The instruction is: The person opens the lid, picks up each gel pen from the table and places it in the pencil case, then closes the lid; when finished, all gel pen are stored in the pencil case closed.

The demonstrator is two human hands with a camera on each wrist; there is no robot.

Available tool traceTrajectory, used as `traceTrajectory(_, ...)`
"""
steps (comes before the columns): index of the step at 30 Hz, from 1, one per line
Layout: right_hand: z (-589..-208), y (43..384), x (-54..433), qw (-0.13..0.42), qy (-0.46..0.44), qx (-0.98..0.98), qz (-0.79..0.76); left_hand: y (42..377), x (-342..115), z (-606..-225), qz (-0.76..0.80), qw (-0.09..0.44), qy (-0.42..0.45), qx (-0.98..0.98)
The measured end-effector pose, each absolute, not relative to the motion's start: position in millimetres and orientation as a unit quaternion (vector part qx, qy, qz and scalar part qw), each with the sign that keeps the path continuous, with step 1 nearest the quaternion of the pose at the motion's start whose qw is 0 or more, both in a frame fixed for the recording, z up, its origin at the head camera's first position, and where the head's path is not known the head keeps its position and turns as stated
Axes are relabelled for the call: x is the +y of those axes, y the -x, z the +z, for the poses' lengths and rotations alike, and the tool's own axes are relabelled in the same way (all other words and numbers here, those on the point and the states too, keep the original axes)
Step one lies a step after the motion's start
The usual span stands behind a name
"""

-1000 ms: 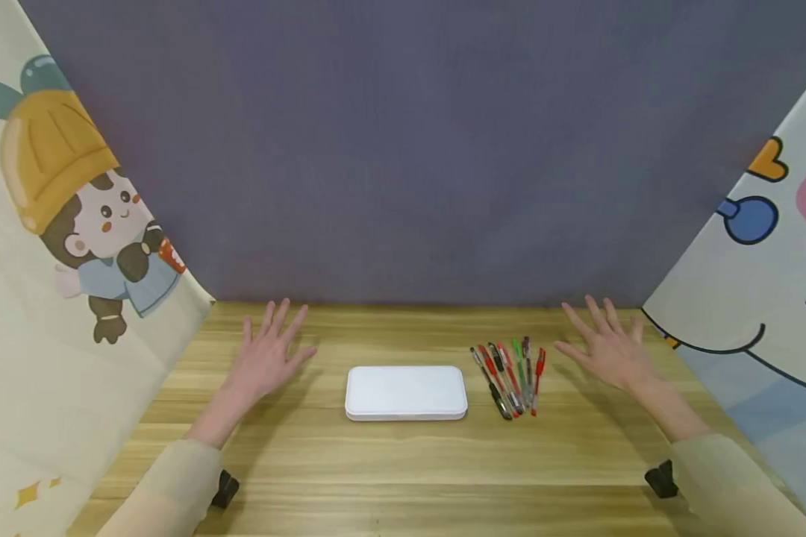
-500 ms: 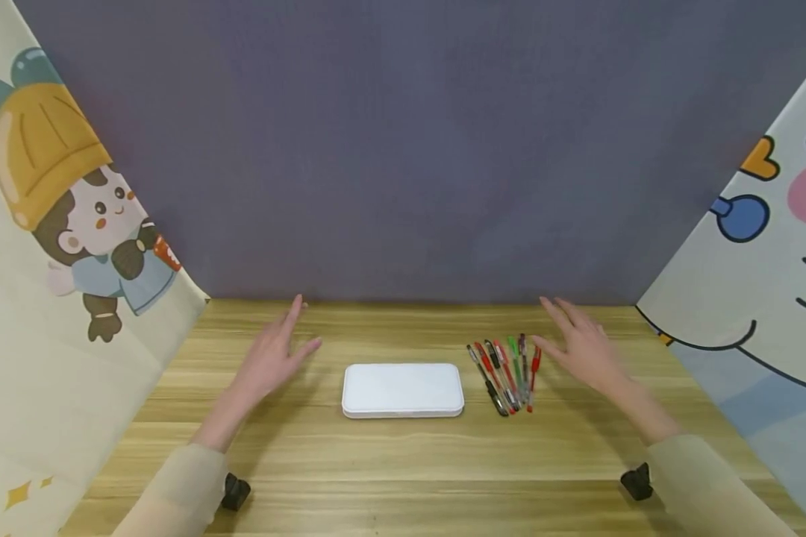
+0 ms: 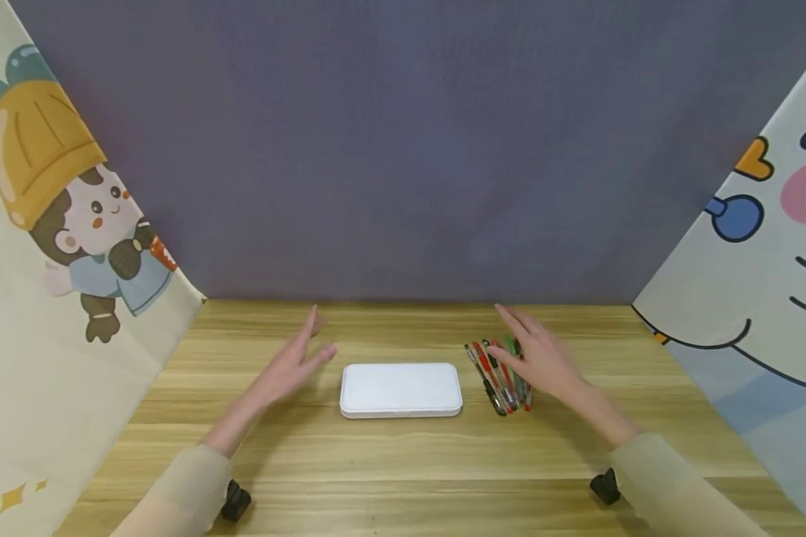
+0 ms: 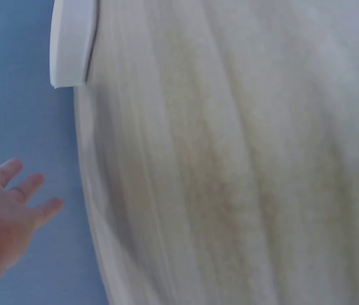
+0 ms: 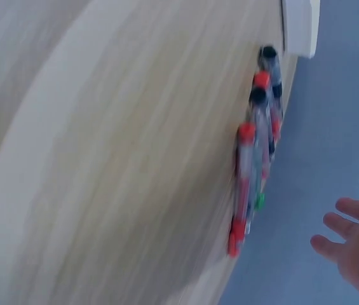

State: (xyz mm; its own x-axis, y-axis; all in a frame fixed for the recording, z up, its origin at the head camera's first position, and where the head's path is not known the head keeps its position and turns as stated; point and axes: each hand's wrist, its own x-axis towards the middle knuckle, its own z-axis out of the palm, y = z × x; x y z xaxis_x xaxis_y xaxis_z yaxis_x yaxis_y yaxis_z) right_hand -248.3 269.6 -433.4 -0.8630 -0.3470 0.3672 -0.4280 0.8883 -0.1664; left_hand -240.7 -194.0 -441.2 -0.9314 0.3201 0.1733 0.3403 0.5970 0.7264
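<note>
A flat white case with rounded corners lies closed on the wooden table, near the middle. Just right of it several pens, with red, black and green parts, lie side by side. My left hand hovers left of the case, thumb spread from the fingers, holding nothing. Over the right part of the pens hangs my right hand, fingers extended and covering some of them in the head view. In the right wrist view that hand shows apart from the pens. One end of the case appears in the left wrist view.
A grey-blue cloth stands along the table's back edge. Printed panels with cartoon figures flank it, a left one and a right one. The wooden table spreads in front of the case.
Both hands have moved inward, the right one farther, from beside the pens to above them. The left hand has come nearer the case. Case and pens lie as before.
</note>
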Motion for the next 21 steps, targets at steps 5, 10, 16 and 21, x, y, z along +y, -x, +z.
traceTrajectory(5, -436, 245, 254, 0.154, -0.218, -0.953, 0.143, 239, -190, -446, -0.448, -0.042, 0.194, -0.872)
traceTrajectory(10, -437, 240, 235, 0.136, -0.257, -0.943, 0.162, 236, -188, -450, -0.489, -0.115, 0.195, -0.842)
traceTrajectory(16, -440, 235, 213, 0.112, -0.287, -0.938, 0.157, 229, -188, -460, -0.492, -0.144, 0.211, -0.832)
traceTrajectory(21, -446, 232, 197, 0.081, -0.305, -0.937, 0.149, 222, -182, -466, -0.473, -0.146, 0.232, -0.838)
